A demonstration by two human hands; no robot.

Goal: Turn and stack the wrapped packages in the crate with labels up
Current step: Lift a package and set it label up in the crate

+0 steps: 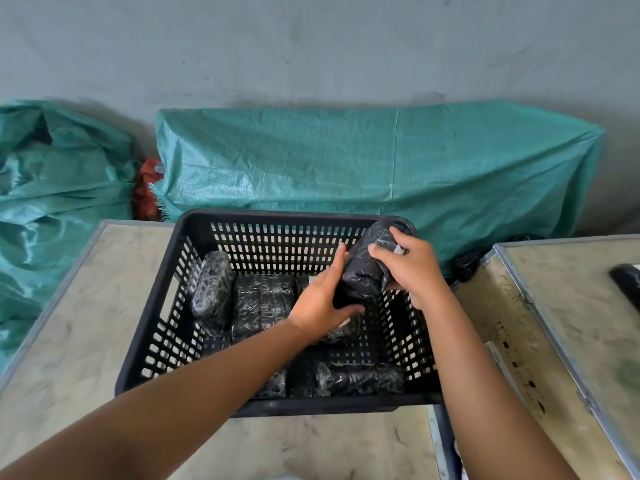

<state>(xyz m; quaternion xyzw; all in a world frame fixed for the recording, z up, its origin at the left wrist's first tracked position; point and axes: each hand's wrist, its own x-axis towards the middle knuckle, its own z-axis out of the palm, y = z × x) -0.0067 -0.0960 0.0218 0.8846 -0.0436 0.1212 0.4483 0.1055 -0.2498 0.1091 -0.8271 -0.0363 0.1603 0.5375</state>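
The wrapped package [367, 261] is held tilted above the right end of the crate [194, 223], the right hand's fingers [375, 251] clamped over its upper part and the left hand [322, 299] closed under its lower end. The glossy film looks slippery, so mid-turn it could slide free and drop onto the packages below [263, 303]. A pale scrap under the right fingers may be the label; misjudge it and the package lands wrong side up.

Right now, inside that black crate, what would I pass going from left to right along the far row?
Upright wrapped package leaning by the left wall → flat wrapped package → left hand → lifted package held in both hands → right hand → crate's right wall.
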